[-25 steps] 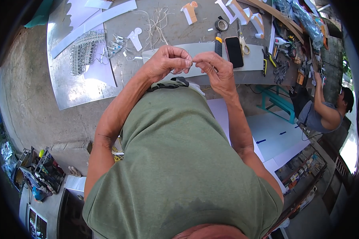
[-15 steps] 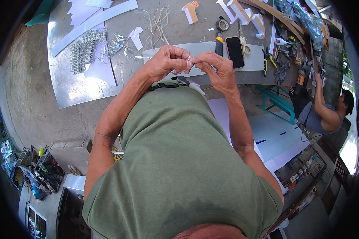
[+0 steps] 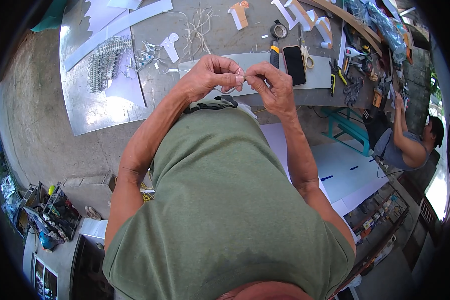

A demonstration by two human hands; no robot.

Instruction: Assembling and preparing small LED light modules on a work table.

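Both hands meet over the near edge of the table with fingertips almost touching. My left hand (image 3: 216,76) is closed, pinching a thin pale wire (image 3: 228,91) that curves out below its fingers. My right hand (image 3: 271,86) is closed too, its thumb and forefinger pressed on the wire's fine end at the left fingertips. That end is too small to make out well. Just beyond the hands lies a tangle of pale wires (image 3: 199,31). A yellow-and-black cutter knife (image 3: 274,57) and a dark phone (image 3: 294,65) rest beside my right hand.
The metal table (image 3: 160,32) carries chained light modules (image 3: 105,62), black tape (image 3: 279,31), scissors (image 3: 309,59), pliers (image 3: 341,75) and white-and-orange letter shapes (image 3: 239,15). At right, another person (image 3: 407,140) works near a teal bench (image 3: 347,131).
My fingertips have shifted slightly, and a pale loop of wire now shows more plainly at my left hand. The other person's arms have moved a little.
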